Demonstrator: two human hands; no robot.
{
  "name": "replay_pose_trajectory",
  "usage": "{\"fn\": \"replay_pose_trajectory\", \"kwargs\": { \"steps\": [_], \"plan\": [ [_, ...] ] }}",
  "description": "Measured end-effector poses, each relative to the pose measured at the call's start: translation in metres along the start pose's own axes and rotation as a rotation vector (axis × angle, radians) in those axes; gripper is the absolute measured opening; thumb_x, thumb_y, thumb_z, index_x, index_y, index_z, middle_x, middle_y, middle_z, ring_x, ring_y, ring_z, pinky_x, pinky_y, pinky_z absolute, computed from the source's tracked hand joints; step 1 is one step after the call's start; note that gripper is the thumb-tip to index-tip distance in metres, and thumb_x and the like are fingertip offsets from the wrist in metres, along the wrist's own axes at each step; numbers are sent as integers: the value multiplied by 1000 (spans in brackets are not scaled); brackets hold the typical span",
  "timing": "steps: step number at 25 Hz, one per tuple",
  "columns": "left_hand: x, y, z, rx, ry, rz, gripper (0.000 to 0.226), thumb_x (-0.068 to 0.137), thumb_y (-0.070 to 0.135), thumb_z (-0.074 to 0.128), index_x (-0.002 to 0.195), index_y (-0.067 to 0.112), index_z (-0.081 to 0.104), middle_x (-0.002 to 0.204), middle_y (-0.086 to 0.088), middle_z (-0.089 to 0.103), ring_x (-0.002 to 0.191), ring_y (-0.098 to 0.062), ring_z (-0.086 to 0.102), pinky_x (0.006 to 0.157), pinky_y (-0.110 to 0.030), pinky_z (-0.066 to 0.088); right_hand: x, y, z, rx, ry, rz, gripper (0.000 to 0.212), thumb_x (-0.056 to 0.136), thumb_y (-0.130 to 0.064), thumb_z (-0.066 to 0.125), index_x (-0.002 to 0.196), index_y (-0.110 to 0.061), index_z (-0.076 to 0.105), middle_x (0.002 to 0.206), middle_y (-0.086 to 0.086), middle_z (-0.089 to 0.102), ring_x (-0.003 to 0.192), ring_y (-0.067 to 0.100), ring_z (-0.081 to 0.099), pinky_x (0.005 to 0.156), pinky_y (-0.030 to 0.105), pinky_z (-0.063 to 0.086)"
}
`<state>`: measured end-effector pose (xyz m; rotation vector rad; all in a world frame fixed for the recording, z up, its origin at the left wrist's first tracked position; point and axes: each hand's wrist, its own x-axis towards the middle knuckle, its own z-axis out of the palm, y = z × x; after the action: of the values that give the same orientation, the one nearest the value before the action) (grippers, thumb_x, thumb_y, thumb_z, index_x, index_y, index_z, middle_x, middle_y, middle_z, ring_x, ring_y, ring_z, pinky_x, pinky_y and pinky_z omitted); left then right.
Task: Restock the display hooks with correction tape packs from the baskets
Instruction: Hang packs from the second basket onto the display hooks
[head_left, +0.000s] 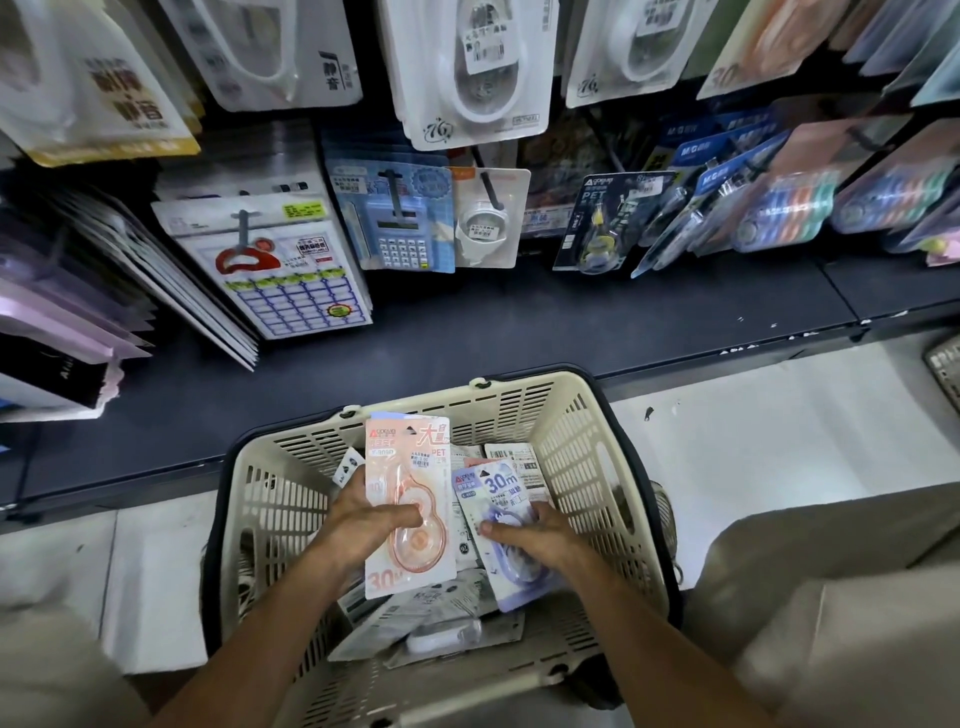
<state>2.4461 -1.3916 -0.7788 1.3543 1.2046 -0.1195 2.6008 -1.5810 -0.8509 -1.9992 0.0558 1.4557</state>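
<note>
Dark shelving (467, 332) carries hooks hung with stationery packs above a pale tiled floor. Below it stands a cream basket (587, 447) of correction tape packs. Left hand (363, 525) grips a pink pack (408, 499) upright, thumb across its front. Right hand (535, 535) curls round a purple pack (498, 493) just beside it, tilted, over the basket.
</note>
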Motion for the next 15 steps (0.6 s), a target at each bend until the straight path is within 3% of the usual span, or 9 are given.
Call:
{"fn": "replay_pose_trajectory", "kwargs": {
  "steps": [4,8,10,12,15],
  "plan": [
    [-1,-1,-2,15,5,-3,59,74,-5,81,123,20,60,107,0,75,92,-13,70,65,-21,51,-1,-2,3,-6,-25,-37,67,57,-46,96,102,-25,51,104,-3,68,93,11,64,68,27,52],
    [-1,2,-2,42,8,1,53,74,-5,81,117,20,63,101,1,76,89,-15,72,64,-25,51,-6,-10,0,250,141,-80,63,65,-22,95,113,-17,54,112,4,72,96,18,69,82,34,59],
    [-3,2,-3,51,32,3,50,74,-6,80,115,18,64,97,1,77,86,-16,73,63,-26,52,-11,-20,-8,390,64,-15,61,69,-12,92,120,-12,59,111,8,74,98,27,72,87,42,59],
    [-9,2,-5,43,46,4,48,75,-6,79,114,17,65,94,0,78,82,-18,74,62,-27,53,-25,-33,-14,363,-66,53,45,73,-3,87,115,-6,70,107,14,77,100,33,73,93,50,57],
    [-26,19,-7,98,12,57,49,69,-5,79,111,18,66,89,2,78,83,-18,73,69,-31,56,-57,-59,-21,104,-78,-13,28,72,-2,83,98,-8,76,98,9,78,83,22,74,76,31,59]
  ]
}}
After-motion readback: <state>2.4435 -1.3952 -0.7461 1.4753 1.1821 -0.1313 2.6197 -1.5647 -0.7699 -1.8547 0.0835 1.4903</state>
